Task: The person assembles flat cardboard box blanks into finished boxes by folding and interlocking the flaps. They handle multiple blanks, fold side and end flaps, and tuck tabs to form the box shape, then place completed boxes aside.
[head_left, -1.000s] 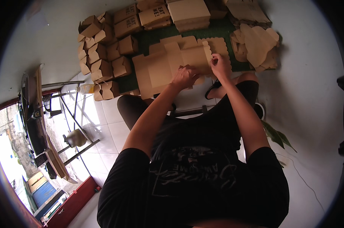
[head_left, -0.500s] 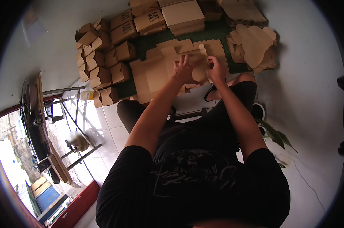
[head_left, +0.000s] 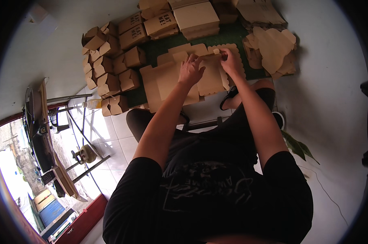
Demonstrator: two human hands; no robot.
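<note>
Flat brown cardboard box blanks [head_left: 166,84] lie in front of me on a green surface, overlapping, with scalloped edges at the right. Over their middle is my left hand [head_left: 191,73], its fingers apart and the fingertips at a folded-up strip of the top blank. My right hand [head_left: 229,62] has its fingers closed at the far right end of that strip, beside a small pale tab [head_left: 216,51]. The fingertips of the right hand are partly hidden.
Folded cardboard boxes [head_left: 102,65] are stacked at the left, printed boxes [head_left: 161,24] at the back. A pile of cardboard sheets [head_left: 196,18] stands behind the blanks; loose cut pieces [head_left: 273,51] lie at the right. A bottle [head_left: 94,104] stands near the left edge.
My left hand has shifted left, its thumb now closer to the fingers. My right hand has moved slightly away from me, and a strip of the blank between the hands now stands folded up.
</note>
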